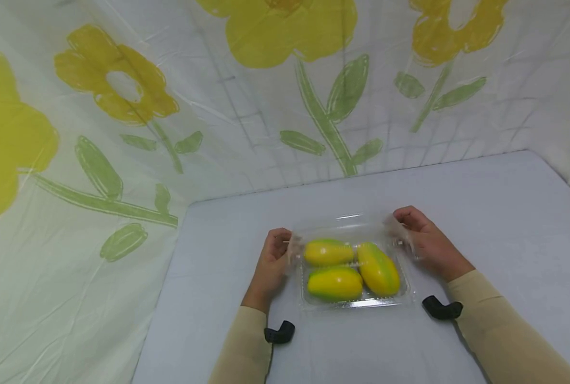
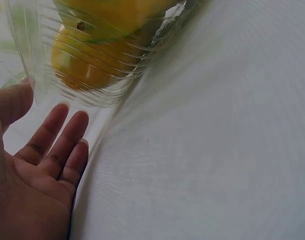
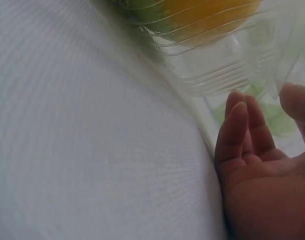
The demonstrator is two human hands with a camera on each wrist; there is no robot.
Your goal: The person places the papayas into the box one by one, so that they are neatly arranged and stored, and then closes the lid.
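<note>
A clear plastic clamshell box [image 1: 357, 305] stands on the table, holding three oval yellow-green fruits [image 1: 335, 283], like papayas or mangoes. Its clear lid [image 1: 352, 226] is raised and blurred at both sides. At the left side my left hand [image 1: 271, 264] pinches the lid edge; in the left wrist view its thumb [image 2: 20, 100] lies against the edge and the other fingers spread below. At the right side my right hand [image 1: 429, 242] pinches the opposite edge, its thumb [image 3: 296, 102] on the plastic. Both index fingertips are hidden in the wrist views.
A white cloth covers the table [image 1: 227, 234]. Behind it and to the left hangs a pale curtain [image 1: 246, 128] printed with yellow flowers and green stems. A black curved wrist mount [image 1: 280, 333] sits by the left sleeve, and another mount [image 1: 441, 308] by the right.
</note>
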